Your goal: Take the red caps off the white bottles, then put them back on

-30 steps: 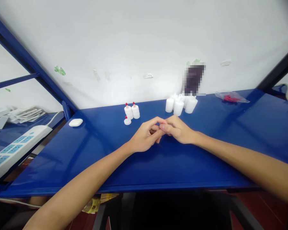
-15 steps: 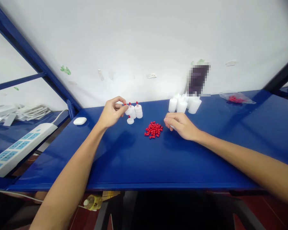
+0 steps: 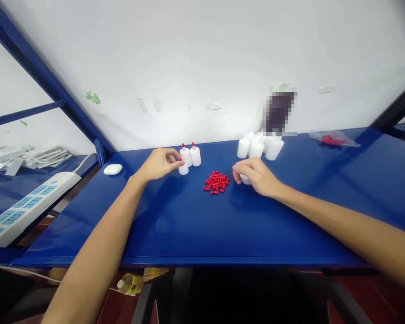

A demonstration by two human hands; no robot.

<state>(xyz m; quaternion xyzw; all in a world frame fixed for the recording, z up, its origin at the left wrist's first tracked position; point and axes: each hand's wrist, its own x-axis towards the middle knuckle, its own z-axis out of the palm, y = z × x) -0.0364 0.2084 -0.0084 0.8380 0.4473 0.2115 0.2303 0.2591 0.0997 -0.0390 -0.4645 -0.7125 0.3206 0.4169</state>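
A smooth white case point(image 3: 113, 169) lies near the left edge of the bench point(image 3: 189, 229). The left hand point(image 3: 158, 163) pinches a red-tipped bottle point(image 3: 183, 170), just in front of two standing bottles point(image 3: 195, 158) by the back edge. Red caps point(image 3: 216, 182) are heaped mid-bench. The right hand point(image 3: 254, 174) curls round a partly hidden white bottle point(image 3: 245, 179).

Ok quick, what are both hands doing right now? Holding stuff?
Left hand: closed, fingertips pinching the top of a red-tipped piece.
Right hand: closed around a white object, partly hidden.
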